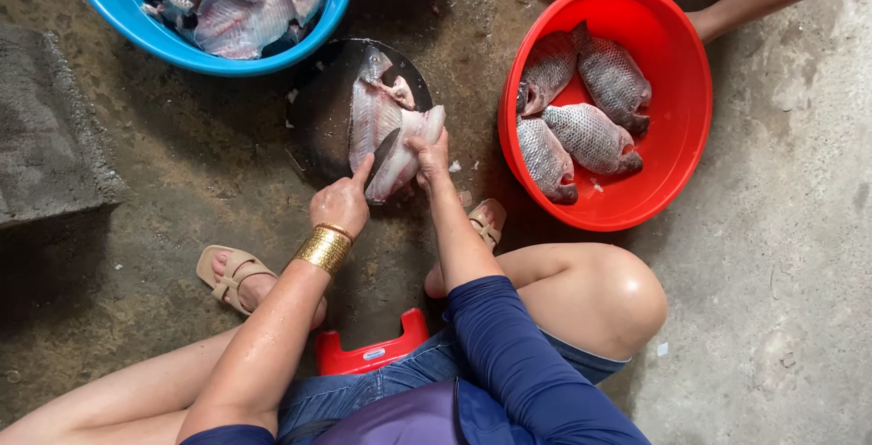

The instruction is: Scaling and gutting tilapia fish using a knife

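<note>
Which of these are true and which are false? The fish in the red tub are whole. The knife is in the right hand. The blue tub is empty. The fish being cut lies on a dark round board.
1. The fish in the red tub are whole: true.
2. The knife is in the right hand: false, the left hand holds it; the right hand presses the fish.
3. The blue tub is empty: false, it holds cut fish pieces.
4. The fish lies on a dark round board: true.
</note>
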